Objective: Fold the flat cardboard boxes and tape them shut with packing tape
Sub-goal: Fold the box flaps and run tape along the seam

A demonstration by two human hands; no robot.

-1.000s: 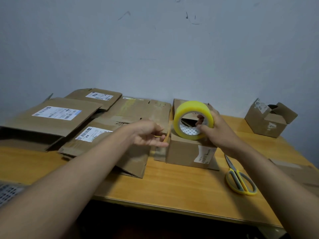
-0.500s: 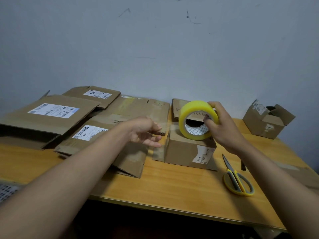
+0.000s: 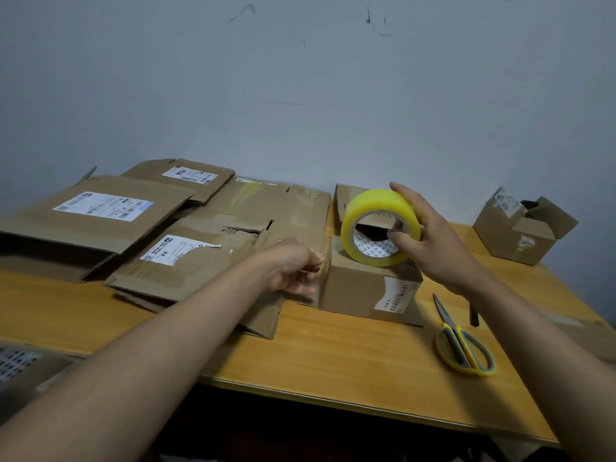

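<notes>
A small folded cardboard box (image 3: 353, 288) stands in the middle of the wooden table (image 3: 333, 355). On its top sits a yellow roll of packing tape (image 3: 376, 205) on edge. My right hand (image 3: 430, 241) grips the roll, thumb through the core and fingers over the outside. My left hand (image 3: 293, 265) is at the box's left side and pinches the free end of clear tape (image 3: 328, 251) that runs from the roll across the box's top edge. The box's far flap stands up behind the roll.
Several flattened cardboard boxes (image 3: 206, 248) with shipping labels lie across the table's left half. Yellow-handled scissors (image 3: 463, 345) lie right of the box. An open small box (image 3: 523, 228) stands at the back right against the wall. A perforated grey surface (image 3: 16, 361) is at the left edge.
My right hand has drawn the roll to the right across the box's top. My left hand has sunk to the box's left side with the tape end.
</notes>
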